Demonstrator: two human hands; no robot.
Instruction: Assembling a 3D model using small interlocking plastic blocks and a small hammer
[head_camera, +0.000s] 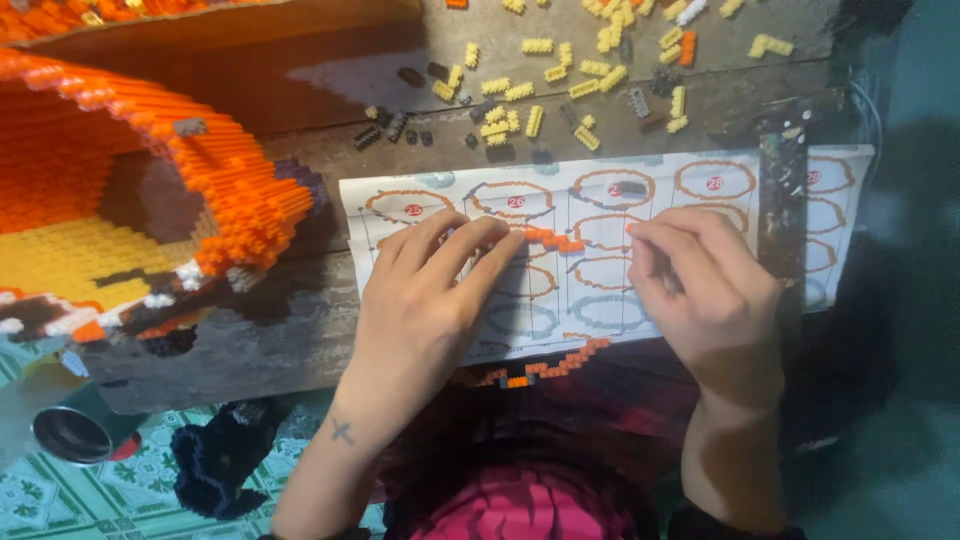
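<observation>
A white instruction sheet (600, 205) with orange ring diagrams lies on a dark wooden table. My left hand (425, 300) rests on it, fingertips pressing a short row of small orange bricks (550, 240). My right hand (700, 285) is beside it, its fingertips pinched on a tiny orange brick at about the same height. A curved strip of orange and black bricks (545, 368) lies at the sheet's near edge.
A large hollow orange and yellow brick model (140, 190) fills the left. Several loose yellow and dark bricks (540, 85) are scattered on the table behind the sheet. A metal can (70, 435) and dark cloth (225, 465) lie on the patterned floor.
</observation>
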